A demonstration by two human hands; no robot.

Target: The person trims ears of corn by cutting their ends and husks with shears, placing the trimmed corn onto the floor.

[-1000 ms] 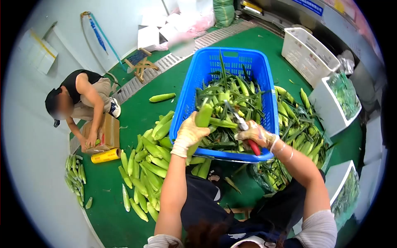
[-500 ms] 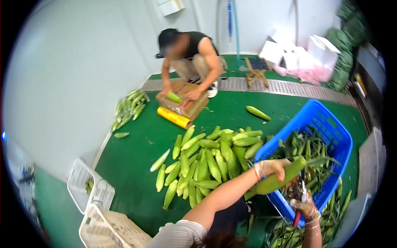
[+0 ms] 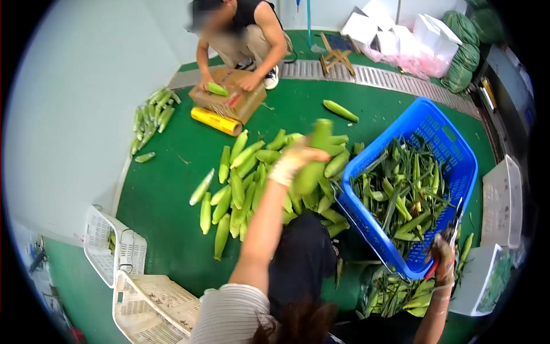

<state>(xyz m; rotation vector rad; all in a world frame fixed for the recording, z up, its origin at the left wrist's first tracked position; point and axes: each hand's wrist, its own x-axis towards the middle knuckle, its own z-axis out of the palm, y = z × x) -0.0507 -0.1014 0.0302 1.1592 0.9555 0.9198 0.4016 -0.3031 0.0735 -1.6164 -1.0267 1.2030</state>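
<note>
My left hand (image 3: pixel 295 159) is closed round a green ear of corn in its husk (image 3: pixel 310 176), slightly blurred, over the corn pile (image 3: pixel 249 192) on the floor. Beside the right wall of the blue basket (image 3: pixel 366 226), my right hand (image 3: pixel 442 253) grips red-handled pruning shears (image 3: pixel 456 221), their blades pointing up and away from me. Cut husks and leaves (image 3: pixel 395 192) lie inside the basket.
Across the floor a person (image 3: pixel 243 34) crouches, holding a corn ear on a cardboard box (image 3: pixel 243 103); a yellow roll (image 3: pixel 215 121) lies beside it. White crates (image 3: pixel 154 304) stand at left. Bagged corn (image 3: pixel 395 295) and a white foam box (image 3: pixel 472 281) are at right.
My left hand has carried the corn ear from over the basket leftward to above the pile. My right hand with the shears has moved to the basket's right side. The view has shifted downward.
</note>
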